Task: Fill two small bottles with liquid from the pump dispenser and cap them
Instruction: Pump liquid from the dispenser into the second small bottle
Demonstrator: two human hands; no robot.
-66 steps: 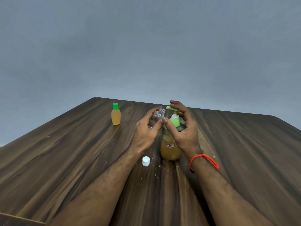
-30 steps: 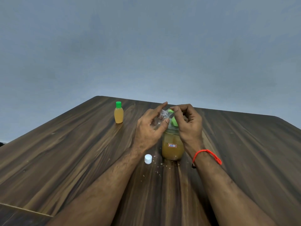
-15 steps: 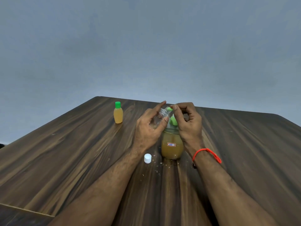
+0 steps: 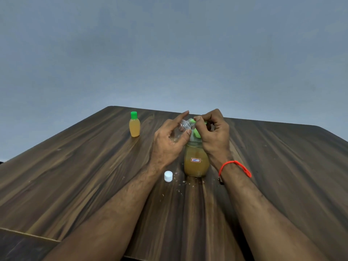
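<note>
**Empty bottle at pump spout**

I log: left hand [image 4: 167, 144], grip clamped on tilted clear bottle [image 4: 183, 129], mouth at the green spout. Right hand [image 4: 212, 132], fingers curled over pump dispenser [image 4: 196, 162]. White cap [image 4: 168, 176] on table [image 4: 75, 176]. Filled bottle [image 4: 134, 124] stands capped, well left.

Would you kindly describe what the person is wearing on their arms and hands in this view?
Both forearms are bare, with no sleeves in view. The left hand and its wrist carry nothing: no ring, watch or glove shows. Just below the right hand, the wrist wears a thin orange-red cord bracelet, with a small dark bit hanging at its underside. No rings show on that hand.
</note>
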